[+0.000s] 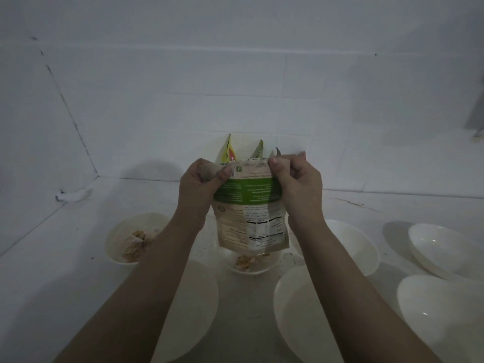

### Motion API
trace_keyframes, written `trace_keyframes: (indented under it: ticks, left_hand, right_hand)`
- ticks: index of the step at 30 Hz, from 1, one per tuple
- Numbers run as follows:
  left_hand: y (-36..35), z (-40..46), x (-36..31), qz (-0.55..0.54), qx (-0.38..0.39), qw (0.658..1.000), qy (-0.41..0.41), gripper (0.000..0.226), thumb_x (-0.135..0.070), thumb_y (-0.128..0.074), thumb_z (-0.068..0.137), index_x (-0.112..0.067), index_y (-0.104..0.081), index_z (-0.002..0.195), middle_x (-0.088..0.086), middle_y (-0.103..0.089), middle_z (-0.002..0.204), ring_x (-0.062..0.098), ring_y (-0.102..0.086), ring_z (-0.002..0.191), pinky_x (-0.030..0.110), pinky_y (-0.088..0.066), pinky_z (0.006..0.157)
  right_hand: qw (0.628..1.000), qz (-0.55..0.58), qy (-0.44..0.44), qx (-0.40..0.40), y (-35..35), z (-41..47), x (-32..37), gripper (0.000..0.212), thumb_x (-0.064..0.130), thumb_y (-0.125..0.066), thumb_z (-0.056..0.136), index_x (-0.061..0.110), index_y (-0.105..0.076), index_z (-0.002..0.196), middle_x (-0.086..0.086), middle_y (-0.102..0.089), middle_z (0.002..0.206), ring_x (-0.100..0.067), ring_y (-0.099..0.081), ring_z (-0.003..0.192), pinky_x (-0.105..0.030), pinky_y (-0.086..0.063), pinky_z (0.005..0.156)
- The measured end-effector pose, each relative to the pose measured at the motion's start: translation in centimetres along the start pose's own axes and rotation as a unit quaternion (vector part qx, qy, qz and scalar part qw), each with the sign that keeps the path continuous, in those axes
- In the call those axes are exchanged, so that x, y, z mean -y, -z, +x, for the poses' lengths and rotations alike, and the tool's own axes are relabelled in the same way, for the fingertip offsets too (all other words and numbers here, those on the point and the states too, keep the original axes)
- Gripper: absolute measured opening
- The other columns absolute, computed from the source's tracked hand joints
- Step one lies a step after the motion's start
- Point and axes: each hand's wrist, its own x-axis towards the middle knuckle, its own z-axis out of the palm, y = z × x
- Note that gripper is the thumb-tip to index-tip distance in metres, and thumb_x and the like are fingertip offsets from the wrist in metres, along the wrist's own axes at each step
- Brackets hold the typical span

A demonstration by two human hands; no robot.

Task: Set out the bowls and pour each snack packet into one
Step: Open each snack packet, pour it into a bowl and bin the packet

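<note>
Left hand and right hand grip an upturned snack pouch over a small bowl, white bowls crowding the tiled corner counter.

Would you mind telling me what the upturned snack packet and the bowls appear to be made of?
Snack packet: probably thin printed plastic film with a dull finish; it creases and buckles where both hands pinch it. Bowl under it and the other white bowls: glossy, with small highlights; plastic or glazed ceramic, I cannot tell which.
</note>
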Motion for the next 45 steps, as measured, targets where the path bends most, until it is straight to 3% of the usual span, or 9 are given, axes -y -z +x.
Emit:
trace_keyframes:
  ticks: [3, 6, 8, 17, 21, 26, 29, 40, 45]
  left_hand:
    - [-0.2, -0.1, 0.1, -0.004, 0.022, 1.0, 0.011, 0.02, -0.022, -0.078, 0.076, -0.016, -0.059, 0.079, 0.01, -0.068, 0.089, 0.02, -0.068, 0.09, 0.035, -0.057, 0.069]
    - [0.5, -0.6, 0.6, -0.02, 0.107, 0.992, 0.068, 0.029, -0.019, -0.072, 0.078, -0.01, -0.064, 0.104, 0.003, -0.074, 0.099, 0.019, -0.07, 0.093, 0.03, -0.058, 0.072]
    - [1.1, -1.2, 1.3, 0.001, 0.148, 0.983, 0.106, 0.034, -0.015, -0.072, 0.081, -0.004, -0.063, 0.112, 0.009, -0.073, 0.109, 0.025, -0.07, 0.1, 0.035, -0.058, 0.079]
    - [2.3, -2.4, 3.6, 0.046, 0.129, 0.979, 0.149, 0.019, -0.003, -0.067, 0.085, -0.009, -0.069, 0.102, 0.003, -0.075, 0.102, 0.019, -0.071, 0.096, 0.025, -0.057, 0.078]
    - [2.4, -2.3, 3.8, 0.033, 0.09, 0.985, 0.141, 0.019, -0.001, -0.066, 0.085, -0.009, -0.069, 0.102, 0.002, -0.076, 0.098, 0.018, -0.072, 0.093, 0.026, -0.058, 0.076]
    - [2.5, -2.1, 3.6, 0.018, 0.065, 0.988, 0.139, 0.017, -0.006, -0.065, 0.088, -0.014, -0.07, 0.102, 0.004, -0.075, 0.102, 0.024, -0.072, 0.096, 0.039, -0.059, 0.081]
    - [2.4, -2.0, 3.0, 0.009, 0.073, 0.99, 0.123, 0.017, -0.007, -0.064, 0.09, -0.012, -0.069, 0.106, 0.008, -0.074, 0.106, 0.027, -0.07, 0.099, 0.04, -0.058, 0.082]
    - [1.9, -3.0, 0.1, 0.03, 0.086, 0.985, 0.146, 0.014, -0.015, -0.066, 0.09, -0.016, -0.068, 0.105, -0.003, -0.076, 0.098, 0.017, -0.072, 0.094, 0.034, -0.058, 0.081]
    - [-1.8, -4.9, -1.2, -0.01, 0.167, 0.983, 0.079, 0.025, -0.011, -0.063, 0.092, -0.03, -0.059, 0.107, -0.009, -0.07, 0.109, 0.004, -0.066, 0.1, 0.02, -0.054, 0.08]
  right_hand:
    - [0.999, 0.015, 0.021, -0.029, -0.3, -0.1, 0.1, 0.013, 0.022, -0.066, 0.093, 0.014, -0.071, 0.084, 0.005, -0.071, 0.073, -0.01, -0.068, 0.074, -0.027, -0.056, 0.068]
    - [0.996, 0.05, 0.036, -0.061, -0.2, 0.6, 0.6, 0.016, 0.033, -0.068, 0.09, 0.019, -0.071, 0.083, -0.014, -0.07, 0.083, -0.034, -0.068, 0.086, -0.056, -0.049, 0.095]
    - [0.993, 0.081, 0.033, -0.076, 0.1, 1.1, 1.1, 0.016, 0.031, -0.069, 0.09, 0.016, -0.071, 0.084, -0.023, -0.067, 0.089, -0.04, -0.065, 0.087, -0.062, -0.05, 0.09]
    - [0.993, 0.092, 0.038, -0.057, -0.7, 1.0, 0.5, 0.016, 0.034, -0.07, 0.088, 0.021, -0.072, 0.08, -0.01, -0.065, 0.079, -0.026, -0.064, 0.08, -0.066, -0.041, 0.1]
    - [0.998, 0.049, 0.022, -0.021, -0.6, 1.0, 0.3, 0.022, 0.044, -0.069, 0.087, 0.022, -0.072, 0.088, -0.002, -0.071, 0.081, -0.021, -0.069, 0.086, -0.062, -0.037, 0.107]
    - [0.994, -0.02, -0.059, 0.085, 0.4, -0.2, -0.3, 0.035, 0.034, -0.065, 0.091, 0.013, -0.063, 0.118, 0.004, -0.075, 0.099, -0.009, -0.073, 0.089, -0.026, -0.059, 0.074]
    - [0.989, -0.029, -0.096, 0.109, 0.6, -1.4, -1.5, 0.029, 0.025, -0.072, 0.087, 0.012, -0.068, 0.112, 0.002, -0.076, 0.103, -0.014, -0.073, 0.092, -0.03, -0.06, 0.078]
    - [0.993, -0.045, -0.11, 0.002, 1.0, -5.5, -0.5, 0.024, 0.017, -0.072, 0.088, 0.012, -0.068, 0.111, -0.003, -0.076, 0.101, -0.021, -0.074, 0.09, -0.04, -0.06, 0.074]
    - [0.987, -0.072, -0.037, -0.141, 4.1, -9.1, 1.7, 0.014, 0.023, -0.071, 0.089, 0.018, -0.07, 0.101, -0.008, -0.074, 0.098, -0.032, -0.071, 0.093, -0.054, -0.058, 0.082]
